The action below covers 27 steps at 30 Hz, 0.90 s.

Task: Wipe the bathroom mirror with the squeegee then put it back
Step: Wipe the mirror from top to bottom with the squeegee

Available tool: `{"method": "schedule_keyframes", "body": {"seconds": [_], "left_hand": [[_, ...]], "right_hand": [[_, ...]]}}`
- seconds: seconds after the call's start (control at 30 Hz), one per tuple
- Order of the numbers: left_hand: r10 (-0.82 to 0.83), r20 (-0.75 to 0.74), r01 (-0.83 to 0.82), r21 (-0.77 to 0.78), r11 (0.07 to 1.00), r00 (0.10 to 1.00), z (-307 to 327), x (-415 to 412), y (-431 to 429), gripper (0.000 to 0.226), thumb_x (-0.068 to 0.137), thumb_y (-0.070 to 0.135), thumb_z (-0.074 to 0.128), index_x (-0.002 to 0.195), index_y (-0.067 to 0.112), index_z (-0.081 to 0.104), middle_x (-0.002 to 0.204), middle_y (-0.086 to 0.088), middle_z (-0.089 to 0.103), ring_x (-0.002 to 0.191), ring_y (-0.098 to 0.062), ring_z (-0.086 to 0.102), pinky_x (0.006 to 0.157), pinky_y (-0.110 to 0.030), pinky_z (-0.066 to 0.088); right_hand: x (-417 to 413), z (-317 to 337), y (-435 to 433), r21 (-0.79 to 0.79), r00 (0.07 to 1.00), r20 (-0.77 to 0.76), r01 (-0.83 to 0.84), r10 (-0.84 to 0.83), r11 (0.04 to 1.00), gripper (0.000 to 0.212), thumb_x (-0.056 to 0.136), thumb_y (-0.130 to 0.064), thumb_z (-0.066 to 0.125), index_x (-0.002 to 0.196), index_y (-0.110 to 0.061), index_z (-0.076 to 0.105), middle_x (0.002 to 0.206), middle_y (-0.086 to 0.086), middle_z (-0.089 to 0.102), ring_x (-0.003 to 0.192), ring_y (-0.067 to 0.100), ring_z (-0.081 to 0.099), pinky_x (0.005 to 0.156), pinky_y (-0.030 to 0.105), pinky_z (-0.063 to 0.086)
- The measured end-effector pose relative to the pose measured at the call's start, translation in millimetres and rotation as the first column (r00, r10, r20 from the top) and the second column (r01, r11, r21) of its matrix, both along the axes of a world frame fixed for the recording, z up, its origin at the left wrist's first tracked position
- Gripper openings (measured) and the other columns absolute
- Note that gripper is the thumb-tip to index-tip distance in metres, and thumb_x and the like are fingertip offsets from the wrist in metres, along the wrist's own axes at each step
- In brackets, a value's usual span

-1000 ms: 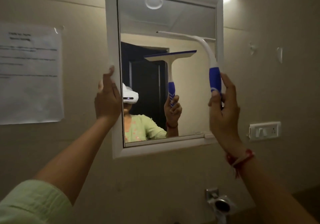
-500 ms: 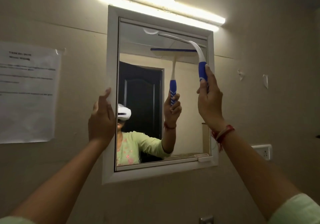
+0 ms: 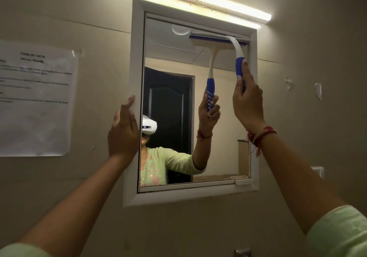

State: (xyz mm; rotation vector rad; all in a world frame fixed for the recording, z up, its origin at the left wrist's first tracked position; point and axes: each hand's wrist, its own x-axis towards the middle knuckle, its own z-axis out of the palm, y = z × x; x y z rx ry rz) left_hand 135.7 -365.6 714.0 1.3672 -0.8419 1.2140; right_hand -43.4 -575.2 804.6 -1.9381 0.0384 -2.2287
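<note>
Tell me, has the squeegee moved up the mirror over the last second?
Yes. The squeegee has climbed: its blade was near the middle of the mirror glass and now sits at the top edge, right hand holding it.

Squeegee [image 3: 237, 52] at mirror [image 3: 168, 98] top right; paper notice [image 3: 35, 98] left on wall; light bar [image 3: 198, 0] above.

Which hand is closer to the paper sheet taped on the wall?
Left. The left hand rests on the white mirror frame, beside the paper sheet; the right hand is across the mirror, gripping the blue-handled squeegee.
</note>
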Motion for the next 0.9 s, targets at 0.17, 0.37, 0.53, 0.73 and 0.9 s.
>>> {"method": "schedule_keyframes", "body": {"seconds": [0.17, 0.37, 0.53, 0.73, 0.9], "left_hand": [[0.007, 0.014, -0.007, 0.003, 1.000, 1.000, 0.3, 0.5, -0.6, 0.035, 0.101, 0.018, 0.031, 0.136, 0.022, 0.037, 0.103, -0.018, 0.058, 0.054, -0.009, 0.042, 0.046, -0.018, 0.029], [0.015, 0.017, -0.016, 0.006, 1.000, 1.000, -0.3, 1.5, 0.0, 0.036, 0.101, 0.018, 0.031, 0.136, 0.022, 0.037, 0.109, -0.017, 0.058, 0.052, -0.006, 0.043, 0.045, -0.015, 0.031], [0.026, 0.023, -0.026, -0.006, 1.000, 0.999, 0.9, 2.1, -1.1, 0.035, 0.101, 0.021, 0.030, 0.135, 0.024, 0.037, 0.112, -0.015, 0.057, 0.060, -0.010, 0.047, 0.048, -0.013, 0.032], [0.036, 0.026, -0.036, -0.011, 0.999, 0.999, 0.3, 2.0, -1.3, 0.035, 0.101, 0.021, 0.030, 0.135, 0.023, 0.038, 0.113, -0.015, 0.057, 0.056, -0.008, 0.045, 0.049, -0.013, 0.030], [0.061, 0.055, -0.060, -0.010, 0.998, 0.997, 0.4, 2.2, -1.5, 0.035, 0.101, 0.019, 0.030, 0.135, 0.020, 0.038, 0.117, -0.015, 0.057, 0.067, -0.015, 0.050, 0.052, -0.012, 0.030]], "right_hand": [[-1.9, 6.0, -1.6, -0.008, 0.999, -0.018, 0.036, -0.037, 0.999, 0.049, 0.099, -0.023, 0.038, 0.145, -0.015, 0.024, 0.112, 0.015, 0.063, 0.079, 0.014, 0.058, 0.082, 0.031, 0.053], [-8.4, 0.3, -0.1, -0.019, 0.996, -0.056, 0.068, -0.069, 0.997, 0.050, 0.099, -0.024, 0.037, 0.145, -0.016, 0.022, 0.117, 0.014, 0.062, 0.091, 0.025, 0.064, 0.088, 0.037, 0.054], [-14.4, -12.1, -0.5, -0.009, 0.994, -0.076, 0.081, -0.081, 0.997, 0.050, 0.099, -0.024, 0.037, 0.146, -0.017, 0.021, 0.111, 0.016, 0.063, 0.086, 0.024, 0.064, 0.085, 0.039, 0.055], [-14.0, -27.1, -1.5, -0.005, 0.993, -0.082, 0.088, -0.088, 0.996, 0.051, 0.099, -0.025, 0.037, 0.146, -0.018, 0.020, 0.109, 0.016, 0.063, 0.082, 0.020, 0.062, 0.083, 0.039, 0.056], [-13.4, -44.0, -4.3, -0.004, 0.993, -0.070, 0.092, -0.092, 0.996, 0.051, 0.098, -0.026, 0.037, 0.146, -0.018, 0.020, 0.108, 0.016, 0.064, 0.075, 0.011, 0.056, 0.081, 0.039, 0.056]]}}
